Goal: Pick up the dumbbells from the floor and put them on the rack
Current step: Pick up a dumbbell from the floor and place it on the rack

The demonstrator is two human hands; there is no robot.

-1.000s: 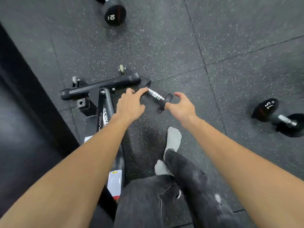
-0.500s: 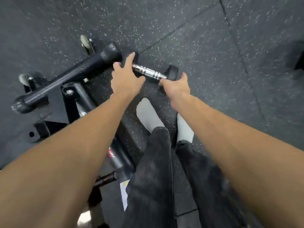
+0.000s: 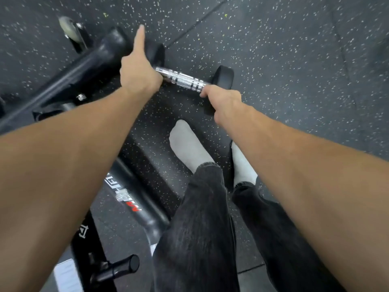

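Note:
A small dumbbell (image 3: 183, 80) with a knurled chrome handle and black heads lies on the speckled rubber floor ahead of my feet. My left hand (image 3: 139, 70) wraps the handle's left end, index finger stretched out over the left head. My right hand (image 3: 223, 100) curls around the handle's right end, just short of the right head (image 3: 224, 75). No rack is in sight.
A black bench frame (image 3: 84, 68) with a crossbar and a small wheel (image 3: 70, 29) lies left of the dumbbell, its left head touching the crossbar's end. My socked feet (image 3: 189, 146) and dark trousers fill the lower middle. Open floor (image 3: 294, 60) stretches to the right.
My head has dropped closer to the floor. Both hands, earlier open and touching the dumbbell's ends, have closed on its handle. The other dumbbells have left the view.

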